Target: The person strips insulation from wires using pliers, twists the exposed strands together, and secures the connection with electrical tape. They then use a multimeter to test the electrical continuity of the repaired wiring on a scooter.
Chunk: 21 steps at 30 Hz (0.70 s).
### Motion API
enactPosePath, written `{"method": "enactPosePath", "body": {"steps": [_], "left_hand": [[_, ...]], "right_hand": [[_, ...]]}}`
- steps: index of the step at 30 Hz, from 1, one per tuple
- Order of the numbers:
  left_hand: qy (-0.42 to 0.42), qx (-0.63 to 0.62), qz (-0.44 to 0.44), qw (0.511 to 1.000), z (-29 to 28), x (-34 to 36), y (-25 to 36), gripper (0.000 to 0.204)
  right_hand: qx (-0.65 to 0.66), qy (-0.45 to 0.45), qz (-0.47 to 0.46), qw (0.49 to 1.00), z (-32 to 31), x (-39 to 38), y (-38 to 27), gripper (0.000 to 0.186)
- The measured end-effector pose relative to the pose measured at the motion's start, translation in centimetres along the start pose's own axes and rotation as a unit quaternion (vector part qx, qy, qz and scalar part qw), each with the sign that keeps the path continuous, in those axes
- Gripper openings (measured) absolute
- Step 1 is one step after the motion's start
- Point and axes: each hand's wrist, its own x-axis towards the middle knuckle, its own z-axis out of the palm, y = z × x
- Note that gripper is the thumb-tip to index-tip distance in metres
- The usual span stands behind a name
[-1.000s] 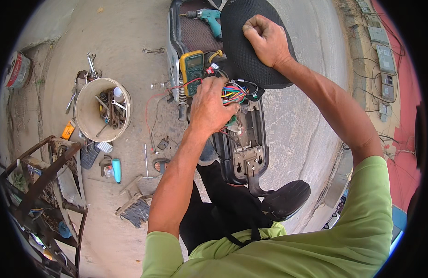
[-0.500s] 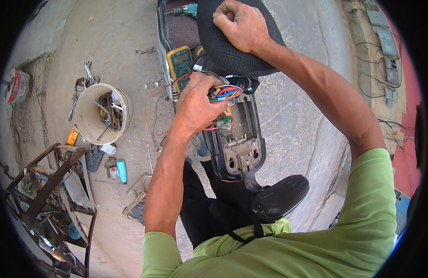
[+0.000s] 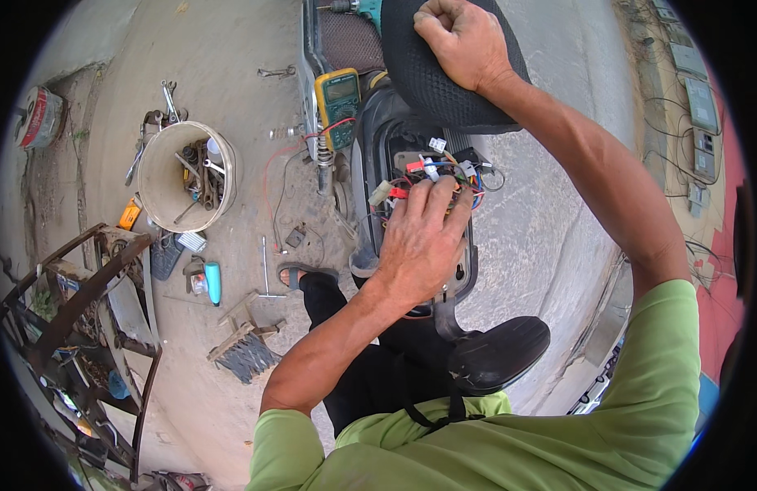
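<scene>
My left hand (image 3: pixel 423 237) reaches over the bundle of coloured wires (image 3: pixel 479 190) in the opened compartment of a scooter, its fingers stretched out and pressing on the wires. White, red and cream plug connectors stick up around the fingertips, among them a white connector (image 3: pixel 437 145). Part of the bundle is hidden under the hand. My right hand (image 3: pixel 468 45) is closed in a fist and rests against the raised black mesh-covered seat (image 3: pixel 444 90); nothing shows in its fingers. A yellow-framed multimeter (image 3: pixel 340 108) with a red lead leans beside the compartment.
A teal drill (image 3: pixel 367 8) lies on the footboard. On the ground at left stand a white bucket (image 3: pixel 231 176) of tools and a rusty metal frame (image 3: pixel 75 319). Wrenches (image 3: pixel 169 102), a turquoise bottle (image 3: pixel 214 282), and a small wooden stool (image 3: pixel 246 348) lie around. The scooter saddle (image 3: pixel 497 353) is near my legs.
My left hand has let go of the lifted wire bundle and moved down and right onto it in the compartment. The connectors now show. My right fist stays against the seat.
</scene>
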Motion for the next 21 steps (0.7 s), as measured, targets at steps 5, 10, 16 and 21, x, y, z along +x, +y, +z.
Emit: {"method": "enactPosePath", "body": {"steps": [5,10,16,21], "left_hand": [[-0.057,0.051,-0.029,0.997,0.8,-1.3,1.5,0.059],[-0.008,0.032,-0.043,0.999,1.3,-1.7,1.7,0.053],[0.002,-0.171,-0.062,0.983,-2.6,-0.2,-3.1,0.047],[-0.082,-0.41,-0.149,0.896,-4.8,1.5,-7.7,0.037]], "right_hand": [[-0.019,-0.01,-0.011,1.0,-0.1,0.1,-0.1,0.024],[-0.009,-0.012,0.0,1.0,0.2,-0.2,-0.3,0.025],[-0.005,-0.014,0.008,1.0,0.2,-0.2,-0.3,0.025],[-0.005,-0.003,-0.006,1.0,0.3,-0.1,0.1,0.026]]}}
